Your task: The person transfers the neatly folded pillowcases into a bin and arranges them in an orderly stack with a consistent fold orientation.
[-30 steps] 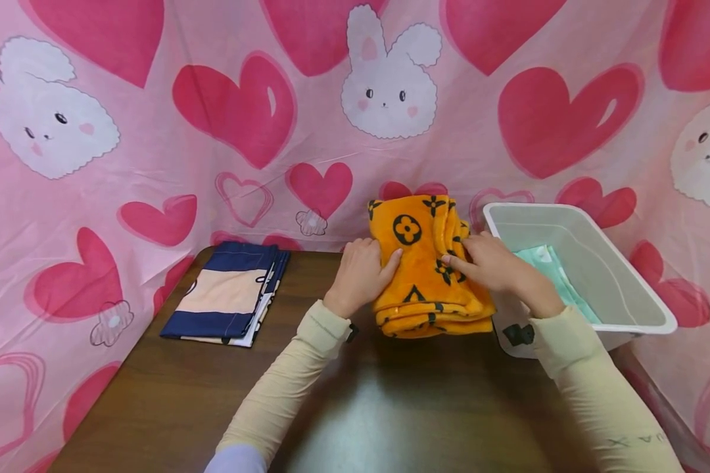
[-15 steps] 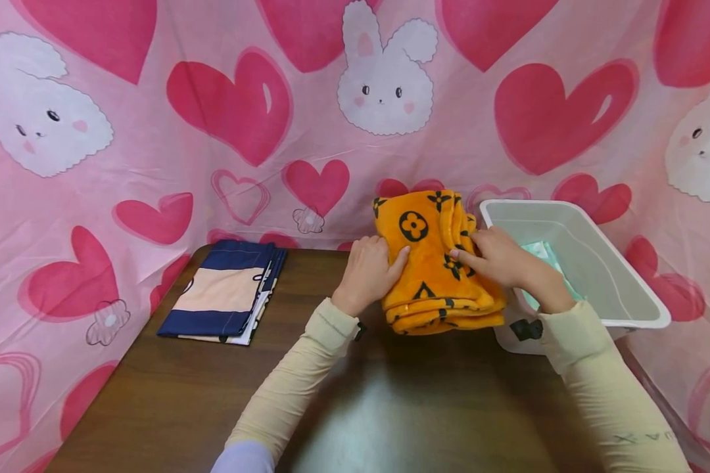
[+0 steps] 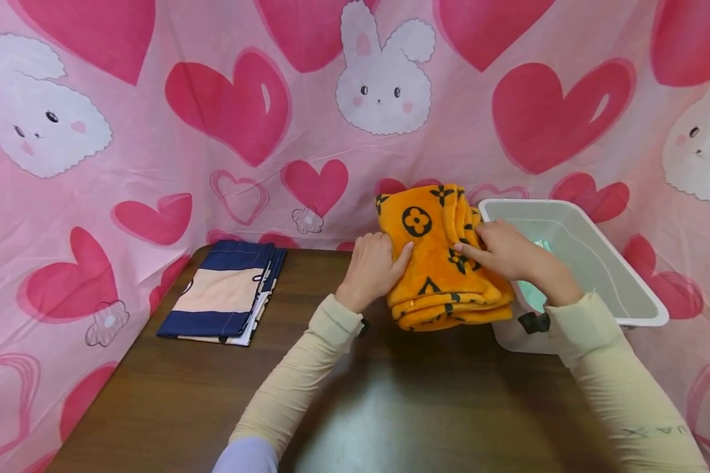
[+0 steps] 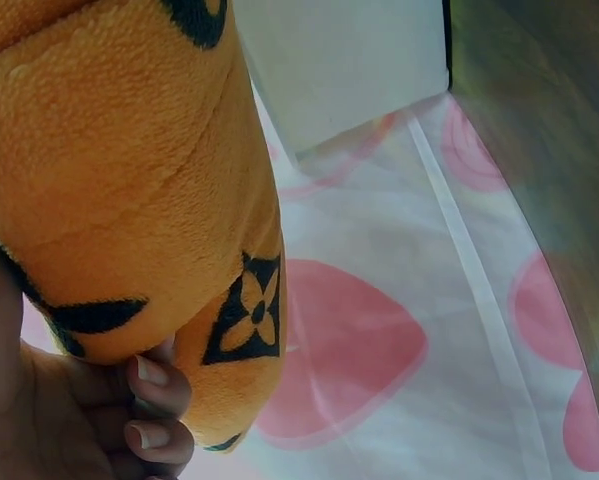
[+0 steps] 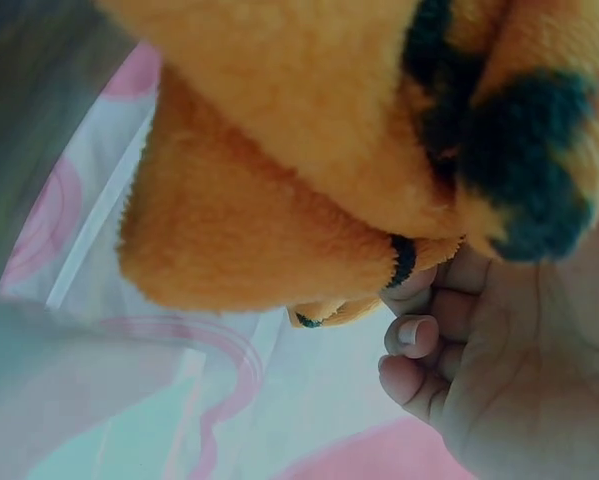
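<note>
A folded orange plush blanket (image 3: 427,259) with black flower motifs is held up over the table, close to the back cloth. My left hand (image 3: 368,270) grips its left side, thumb on the front face. On the opposite side my right hand (image 3: 511,255) holds the folded edges, also with the thumb in front. In the left wrist view, curled fingertips (image 4: 159,385) show under the blanket (image 4: 129,190). Fingers of the right hand (image 5: 519,350) curl beneath the fabric (image 5: 249,200) in the right wrist view.
A light grey plastic bin (image 3: 603,263) stands to the right, with a mint-green cloth (image 3: 532,295) inside, partly hidden by my right hand. At left, a folded navy and cream cloth (image 3: 221,289) lies on the dark wooden table (image 3: 390,407). Pink heart-print fabric (image 3: 313,131) hangs behind.
Both hands have carried the orange blanket a little to the right, and slightly up, towards the bin. They keep their hold on it. The view has shifted slightly.
</note>
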{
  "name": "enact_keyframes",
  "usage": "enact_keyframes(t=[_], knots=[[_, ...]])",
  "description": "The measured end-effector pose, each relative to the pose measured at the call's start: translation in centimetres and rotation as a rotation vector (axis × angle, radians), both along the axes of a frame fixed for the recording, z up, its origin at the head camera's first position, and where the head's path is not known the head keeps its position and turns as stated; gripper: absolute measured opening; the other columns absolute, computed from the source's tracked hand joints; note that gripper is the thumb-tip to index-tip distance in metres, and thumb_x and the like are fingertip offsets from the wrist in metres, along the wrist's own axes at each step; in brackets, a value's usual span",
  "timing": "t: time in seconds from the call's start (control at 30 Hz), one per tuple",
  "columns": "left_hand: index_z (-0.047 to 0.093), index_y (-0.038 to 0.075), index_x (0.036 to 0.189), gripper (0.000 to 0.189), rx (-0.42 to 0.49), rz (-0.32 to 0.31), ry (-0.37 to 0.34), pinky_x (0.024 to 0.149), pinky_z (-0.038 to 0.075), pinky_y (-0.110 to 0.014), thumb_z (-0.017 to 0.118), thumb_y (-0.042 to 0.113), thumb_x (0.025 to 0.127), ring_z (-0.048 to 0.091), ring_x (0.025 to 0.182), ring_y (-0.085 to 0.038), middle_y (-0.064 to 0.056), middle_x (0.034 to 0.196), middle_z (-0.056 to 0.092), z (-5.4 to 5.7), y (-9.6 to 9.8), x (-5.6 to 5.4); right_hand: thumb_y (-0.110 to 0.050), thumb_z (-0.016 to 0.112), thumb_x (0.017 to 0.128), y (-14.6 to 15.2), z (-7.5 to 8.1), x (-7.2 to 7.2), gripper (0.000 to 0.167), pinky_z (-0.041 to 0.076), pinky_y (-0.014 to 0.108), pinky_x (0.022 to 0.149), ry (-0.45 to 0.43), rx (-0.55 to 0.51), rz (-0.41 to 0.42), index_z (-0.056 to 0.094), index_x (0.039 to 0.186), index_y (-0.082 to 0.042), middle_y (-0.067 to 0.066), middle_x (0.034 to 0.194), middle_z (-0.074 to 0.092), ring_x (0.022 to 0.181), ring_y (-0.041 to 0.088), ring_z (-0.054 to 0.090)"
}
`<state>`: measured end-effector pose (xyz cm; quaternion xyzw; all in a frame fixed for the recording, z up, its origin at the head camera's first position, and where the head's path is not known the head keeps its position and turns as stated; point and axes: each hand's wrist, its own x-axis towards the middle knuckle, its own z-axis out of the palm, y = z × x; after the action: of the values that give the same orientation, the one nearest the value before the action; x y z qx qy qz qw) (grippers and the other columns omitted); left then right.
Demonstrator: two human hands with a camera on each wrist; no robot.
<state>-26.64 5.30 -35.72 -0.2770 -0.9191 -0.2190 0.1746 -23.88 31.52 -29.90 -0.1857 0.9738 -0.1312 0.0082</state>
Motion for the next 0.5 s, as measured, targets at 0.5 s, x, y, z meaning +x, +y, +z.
enact_keyframes(t=[0.5], knots=[[0.057,0.007,0.073,0.05,0.005,-0.005,0.021,0.069,0.042,-0.037,0.048,0.046,0.104,0.053,0.069,-0.026,-0.005,0.067,0.05,0.8,1.5,-0.5,-0.047,0.052,0.104,1.3,0.6,0.2,0.044,0.037,0.037,0.072,-0.009,0.029,-0.057,0.056,0.083,-0.009,0.004,0.069,0.05,0.075,0.024,0.048]])
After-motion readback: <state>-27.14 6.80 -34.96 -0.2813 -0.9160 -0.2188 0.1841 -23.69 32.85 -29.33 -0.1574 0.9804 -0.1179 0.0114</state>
